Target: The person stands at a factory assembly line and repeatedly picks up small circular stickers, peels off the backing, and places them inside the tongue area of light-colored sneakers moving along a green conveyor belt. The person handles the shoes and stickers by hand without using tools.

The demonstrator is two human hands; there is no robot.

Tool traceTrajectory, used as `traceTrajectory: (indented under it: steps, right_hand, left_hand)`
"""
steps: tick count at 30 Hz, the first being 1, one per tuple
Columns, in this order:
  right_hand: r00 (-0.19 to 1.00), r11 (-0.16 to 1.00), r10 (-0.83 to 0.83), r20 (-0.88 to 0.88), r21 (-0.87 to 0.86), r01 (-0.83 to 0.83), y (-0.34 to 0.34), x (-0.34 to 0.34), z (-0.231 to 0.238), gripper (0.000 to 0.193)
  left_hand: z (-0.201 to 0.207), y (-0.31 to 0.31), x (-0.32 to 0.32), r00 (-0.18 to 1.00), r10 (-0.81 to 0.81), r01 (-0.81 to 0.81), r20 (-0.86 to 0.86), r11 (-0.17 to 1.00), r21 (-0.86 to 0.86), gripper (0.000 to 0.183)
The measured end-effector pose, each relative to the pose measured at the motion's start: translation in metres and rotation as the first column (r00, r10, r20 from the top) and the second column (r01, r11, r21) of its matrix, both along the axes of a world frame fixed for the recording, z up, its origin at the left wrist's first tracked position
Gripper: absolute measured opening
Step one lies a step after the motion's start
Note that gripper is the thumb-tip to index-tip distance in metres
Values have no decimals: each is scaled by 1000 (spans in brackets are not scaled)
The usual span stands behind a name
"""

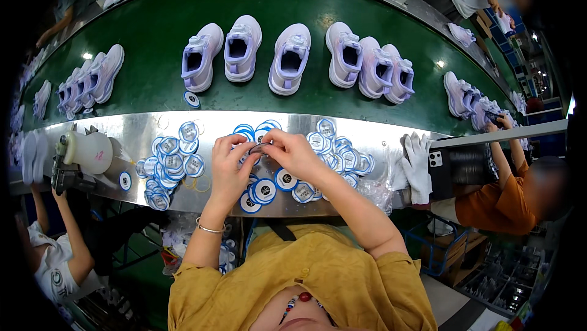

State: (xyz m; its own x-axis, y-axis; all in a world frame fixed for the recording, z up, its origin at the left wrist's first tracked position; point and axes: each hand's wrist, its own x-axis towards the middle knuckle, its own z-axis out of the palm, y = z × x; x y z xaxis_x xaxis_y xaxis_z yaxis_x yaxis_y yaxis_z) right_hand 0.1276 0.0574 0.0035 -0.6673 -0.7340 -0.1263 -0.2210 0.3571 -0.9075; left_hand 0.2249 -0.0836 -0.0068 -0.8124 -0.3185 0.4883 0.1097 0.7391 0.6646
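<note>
Thin dark-edged piece [261,147] is pinched between the fingertips of both hands, above the middle of the steel ledge [208,120]; it shows nearly edge-on, so whether it is one of the round tags cannot be told. The left hand [235,163] has its thumb and fingers closed on the near side of the piece, and a bangle [210,227] circles its wrist. The right hand [290,154] grips the same piece, its fingers curled in close to the left. Blue-rimmed round tags [264,191] lie just below the hands along the ledge's near edge, some dark-centred side up. A heap of tags [174,163] overlaps on the ledge's left half, with thin yellow loops [195,185] beside it, and another heap [345,160] covers part of its right half. Toward the ledge's right end are clear plastic film [373,193], white gloves [417,169] and a phone [435,160]. Beyond the ledge's far edge, on a green surface [153,50], six pale lilac shoes [290,56] stand in a row. Past the ledge's right end, a co-worker in orange [510,209] reaches toward more shoes [461,99].
</note>
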Motion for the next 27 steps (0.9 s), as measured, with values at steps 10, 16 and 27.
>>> traceTrajectory:
  steps: [10, 16, 27]
  right_hand:
    - [988, 990, 30, 154, -143, -7, 4, -6, 5, 14]
    - [872, 968, 146, -466, -113, -222, 12, -17, 24, 9]
    - [997, 986, 11, -75, -167, -23, 22, -57, 11, 17]
  left_hand:
    - [7, 6, -1, 993, -96, 93, 66, 995, 41, 7]
    - [10, 0, -10, 919, -353, 109, 174, 653, 750, 15]
    - [21, -1, -63, 903, -378, 111, 206, 666, 737, 16]
